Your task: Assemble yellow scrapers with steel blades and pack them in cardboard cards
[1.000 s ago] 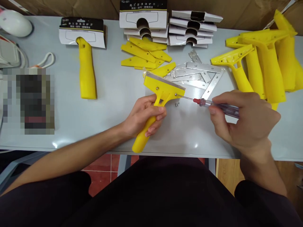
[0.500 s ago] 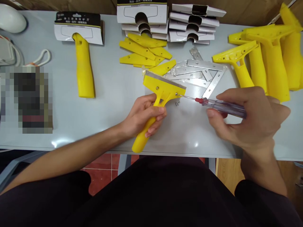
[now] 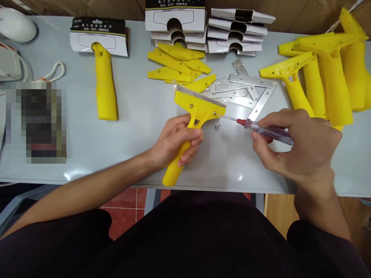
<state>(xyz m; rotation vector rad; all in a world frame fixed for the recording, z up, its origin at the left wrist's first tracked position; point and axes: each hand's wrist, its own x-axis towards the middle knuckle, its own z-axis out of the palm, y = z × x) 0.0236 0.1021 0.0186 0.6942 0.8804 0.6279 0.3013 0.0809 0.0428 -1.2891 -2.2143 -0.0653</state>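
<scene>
My left hand (image 3: 181, 141) is wrapped round the handle of a yellow scraper (image 3: 199, 105), which is tilted with its head away from me. A metal blade (image 3: 199, 96) runs along the head's far edge, and two screws show in its face. Between the fingers of my right hand (image 3: 298, 143) is a screwdriver (image 3: 269, 132) with a clear handle and red collar. Its tip meets the screw (image 3: 215, 113) on the right of the head. Small loose screws (image 3: 217, 126) lie on the table just beyond the scraper's right side.
Yellow cover plates (image 3: 171, 61) and metal blades (image 3: 246, 87) lie loose beyond the scraper. Folded cardboard sleeves (image 3: 237, 29) are stacked at the back. Yellow scraper handles (image 3: 336, 73) crowd the right; a sleeved scraper (image 3: 106, 88) and a white mouse (image 3: 17, 25) are on the left.
My right hand has turned slightly and shifted a little left with the screwdriver, whose tip stays at the right screw. My left hand keeps its hold on the scraper. The view has shifted slightly.
</scene>
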